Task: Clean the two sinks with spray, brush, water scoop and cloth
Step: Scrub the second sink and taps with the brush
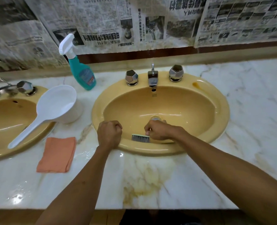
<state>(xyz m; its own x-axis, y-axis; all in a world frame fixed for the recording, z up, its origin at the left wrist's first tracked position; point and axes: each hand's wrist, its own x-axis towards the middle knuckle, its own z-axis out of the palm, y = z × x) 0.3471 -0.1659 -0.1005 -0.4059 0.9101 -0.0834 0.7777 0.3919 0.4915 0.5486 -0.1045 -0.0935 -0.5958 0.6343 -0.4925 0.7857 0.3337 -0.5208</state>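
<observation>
The far half of the right sink [219, 101] lies open; its near wall is taken by the brush [140, 138] and both hands. Tap [152, 77] and two knobs [132, 77] guard the back rim. Between the sinks, the water scoop [53, 108], spray bottle [81, 70] and cloth [56, 155] crowd the desk [256, 98], which lies bare to the right and in front.

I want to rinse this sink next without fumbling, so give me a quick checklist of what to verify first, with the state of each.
1. Brush in the right hand, bristles on the sink's near wall: ok.
2. Left hand free to reach: ok, a fist on the sink rim, holding nothing.
3. Scoop within reach on the counter: ok.
4. Water in the scoop: cannot tell.
5. Cloth ready, folded by the left sink: ok.
6. Orange stain on the rim scrubbed off: not ok.
</observation>
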